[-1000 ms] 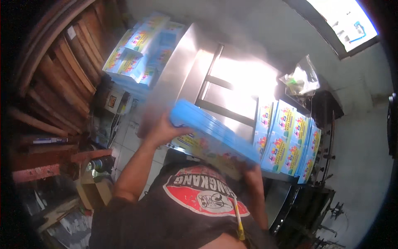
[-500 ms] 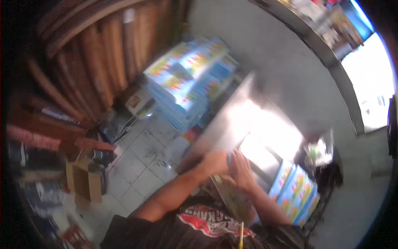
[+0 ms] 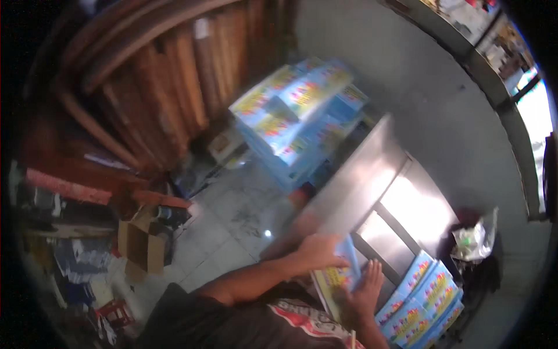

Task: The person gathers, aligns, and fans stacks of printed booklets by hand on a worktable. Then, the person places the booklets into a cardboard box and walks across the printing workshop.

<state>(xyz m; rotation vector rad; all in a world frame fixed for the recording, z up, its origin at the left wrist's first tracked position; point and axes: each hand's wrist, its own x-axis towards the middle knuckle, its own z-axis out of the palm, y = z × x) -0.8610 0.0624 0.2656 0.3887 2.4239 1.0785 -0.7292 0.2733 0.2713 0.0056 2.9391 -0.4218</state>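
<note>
Room: a grey plastered wall [image 3: 407, 99] runs along the far side, and stacked wooden planks [image 3: 145, 99] lean in the far left corner. The floor [image 3: 232, 221] is pale tile, stained and cluttered at the left.

Bench [image 3: 372, 174]: a long steel surface, shiny, with bright glare on its near half and dark bars crossing it. The picture is blurred, so fine detail on it cannot be read.

Off the bench's far end stands a tall pile of blue packs [image 3: 296, 116] with bright printed fronts. A second, lower row of blue packs [image 3: 418, 296] lies along the bench's near right edge. A crumpled clear bag [image 3: 474, 238] sits just beyond that row at the right edge.

An open cardboard box [image 3: 142, 244] stands on the floor at the left.

At the near edge of the bench, a flat blue pack [image 3: 337, 273] is held tilted. The left hand [image 3: 317, 250] lies over its upper edge, fingers curled onto it. The right hand [image 3: 366, 288] presses against its right side, fingers spread and flat.
</note>
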